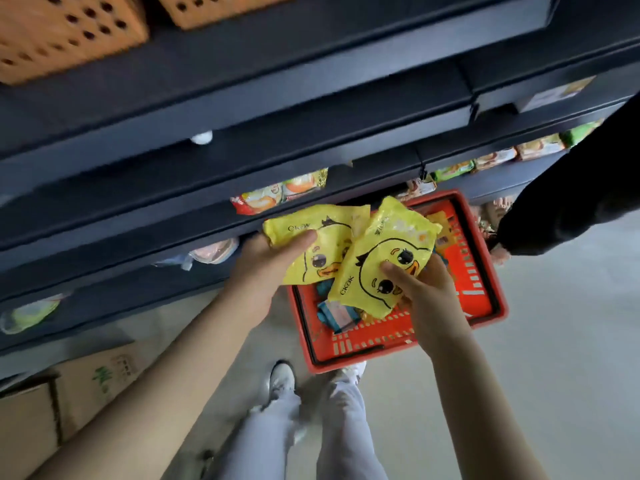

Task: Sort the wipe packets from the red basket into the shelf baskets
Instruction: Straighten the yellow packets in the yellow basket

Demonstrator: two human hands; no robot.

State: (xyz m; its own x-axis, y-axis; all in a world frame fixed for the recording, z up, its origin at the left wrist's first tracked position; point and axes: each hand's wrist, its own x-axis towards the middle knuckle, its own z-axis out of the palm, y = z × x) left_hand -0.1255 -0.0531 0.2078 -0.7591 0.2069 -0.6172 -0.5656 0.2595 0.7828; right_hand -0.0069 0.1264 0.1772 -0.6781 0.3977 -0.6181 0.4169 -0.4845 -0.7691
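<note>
Presently the left hand (pixel 266 261) grips the left yellow packet (pixel 311 252) by its left end; the right hand (pixel 427 294) pinches the right yellow packet (pixel 377 261) mid-face; both hover over the red basket (pixel 485 271); likely light, soft, slippery film, best held across an edge.

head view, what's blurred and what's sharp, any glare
In the head view, the orange baskets and shelves up top smear with motion blur; the yellow packets held by the left hand and right hand are sharper, their print legible; light is soft and even, no harsh glare.
</note>
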